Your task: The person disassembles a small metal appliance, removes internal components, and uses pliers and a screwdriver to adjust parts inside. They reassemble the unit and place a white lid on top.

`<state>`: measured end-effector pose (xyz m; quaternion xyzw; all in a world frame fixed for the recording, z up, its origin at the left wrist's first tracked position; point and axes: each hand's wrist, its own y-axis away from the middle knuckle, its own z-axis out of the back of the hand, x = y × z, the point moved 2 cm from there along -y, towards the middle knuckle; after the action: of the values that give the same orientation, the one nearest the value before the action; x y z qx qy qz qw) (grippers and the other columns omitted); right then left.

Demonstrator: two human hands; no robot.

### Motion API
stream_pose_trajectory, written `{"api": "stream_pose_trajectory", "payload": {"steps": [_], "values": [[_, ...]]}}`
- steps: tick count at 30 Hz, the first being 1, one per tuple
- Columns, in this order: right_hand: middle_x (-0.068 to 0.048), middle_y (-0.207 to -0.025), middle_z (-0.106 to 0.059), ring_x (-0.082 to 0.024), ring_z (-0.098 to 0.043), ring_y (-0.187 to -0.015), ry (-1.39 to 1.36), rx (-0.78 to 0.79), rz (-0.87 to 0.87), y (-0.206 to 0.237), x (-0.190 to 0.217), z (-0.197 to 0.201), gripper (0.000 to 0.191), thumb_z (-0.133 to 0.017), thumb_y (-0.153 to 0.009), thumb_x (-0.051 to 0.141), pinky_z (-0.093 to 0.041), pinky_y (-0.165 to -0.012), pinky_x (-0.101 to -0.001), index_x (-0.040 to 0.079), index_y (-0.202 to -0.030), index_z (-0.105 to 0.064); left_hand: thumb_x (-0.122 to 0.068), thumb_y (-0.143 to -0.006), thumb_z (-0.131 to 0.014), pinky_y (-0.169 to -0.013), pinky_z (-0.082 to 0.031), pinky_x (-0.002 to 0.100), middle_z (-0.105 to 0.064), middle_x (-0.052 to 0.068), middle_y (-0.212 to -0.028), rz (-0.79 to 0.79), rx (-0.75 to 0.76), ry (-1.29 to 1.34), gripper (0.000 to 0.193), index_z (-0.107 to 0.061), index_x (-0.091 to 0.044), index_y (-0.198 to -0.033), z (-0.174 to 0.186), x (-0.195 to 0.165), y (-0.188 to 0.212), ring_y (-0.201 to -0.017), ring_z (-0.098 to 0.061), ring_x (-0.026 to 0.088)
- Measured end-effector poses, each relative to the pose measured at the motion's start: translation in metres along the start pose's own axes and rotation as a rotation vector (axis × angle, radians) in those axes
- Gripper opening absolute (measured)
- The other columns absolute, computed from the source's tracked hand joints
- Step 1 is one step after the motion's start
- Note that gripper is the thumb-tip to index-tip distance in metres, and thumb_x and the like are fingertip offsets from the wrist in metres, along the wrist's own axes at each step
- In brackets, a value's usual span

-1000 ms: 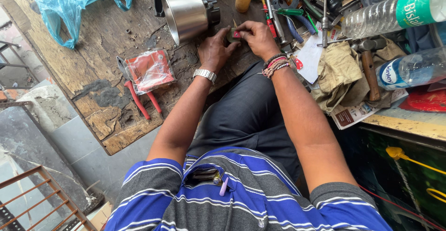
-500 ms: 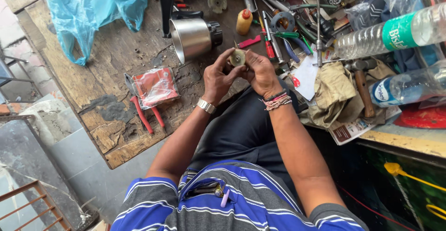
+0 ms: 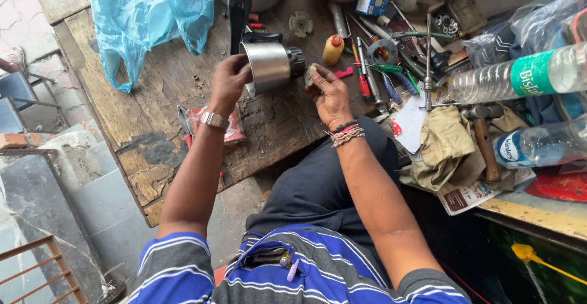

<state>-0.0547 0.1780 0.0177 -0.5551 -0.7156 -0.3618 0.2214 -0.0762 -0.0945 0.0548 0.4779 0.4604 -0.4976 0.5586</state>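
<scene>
Now, going from the left of the frame: a blue plastic bag point(image 3: 143, 20) lies at the upper left of the wooden workbench point(image 3: 165, 96), and a red packet point(image 3: 232, 130) sits just under my wrist. My left hand point(image 3: 229, 81), a moment ago joined with the other over the small part, has moved up and closed around the steel jar point(image 3: 269, 65) at upper centre. My right hand point(image 3: 330, 93) pinches the small round part point(image 3: 310, 75) beside the jar's black base. Screwdrivers point(image 3: 364, 75) and plastic bottles point(image 3: 520, 78) crowd the right.
</scene>
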Motion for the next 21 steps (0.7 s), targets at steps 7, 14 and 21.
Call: {"api": "stream_pose_trajectory", "payload": {"steps": [7, 14, 21], "values": [[-0.001, -0.11, -0.07, -0.01, -0.064, -0.095, 0.191, 0.103, 0.05, 0.006, 0.001, -0.003, 0.033, -0.071, -0.099, 0.012, -0.054, -0.085, -0.0278, 0.002, -0.13, -0.065, -0.007, -0.096, -0.062, -0.086, -0.062, 0.032, -0.072, 0.008, -0.118, 0.126, 0.264, 0.379, 0.029, -0.067, -0.001, -0.124, -0.043, 0.027, -0.029, -0.101, -0.072, 0.016], [-0.012, -0.145, -0.062, -0.017, -0.064, -0.127, 0.202, 0.382, 0.206, 0.081, 0.066, -0.062, 0.04, -0.071, -0.099, 0.01, -0.051, -0.112, -0.0328, 0.0, -0.136, -0.06, -0.02, -0.106, -0.055, -0.091, -0.061, 0.036, -0.07, 0.012, -0.122, 0.243, 0.302, 1.042, 0.032, -0.062, 0.001, -0.129, -0.05, 0.046, 0.001, -0.106, -0.071, 0.023], [-0.012, -0.149, -0.061, -0.019, -0.064, -0.131, 0.48, 0.494, 0.261, 0.14, 0.142, -0.109, 0.037, -0.068, -0.102, 0.003, -0.055, -0.114, -0.0328, 0.002, -0.138, -0.061, -0.02, -0.104, -0.059, -0.094, -0.059, 0.036, -0.067, 0.015, -0.126, 0.362, 0.525, 1.334, 0.037, -0.056, 0.002, -0.134, -0.147, 0.002, 0.072, -0.111, -0.069, 0.025]]}}
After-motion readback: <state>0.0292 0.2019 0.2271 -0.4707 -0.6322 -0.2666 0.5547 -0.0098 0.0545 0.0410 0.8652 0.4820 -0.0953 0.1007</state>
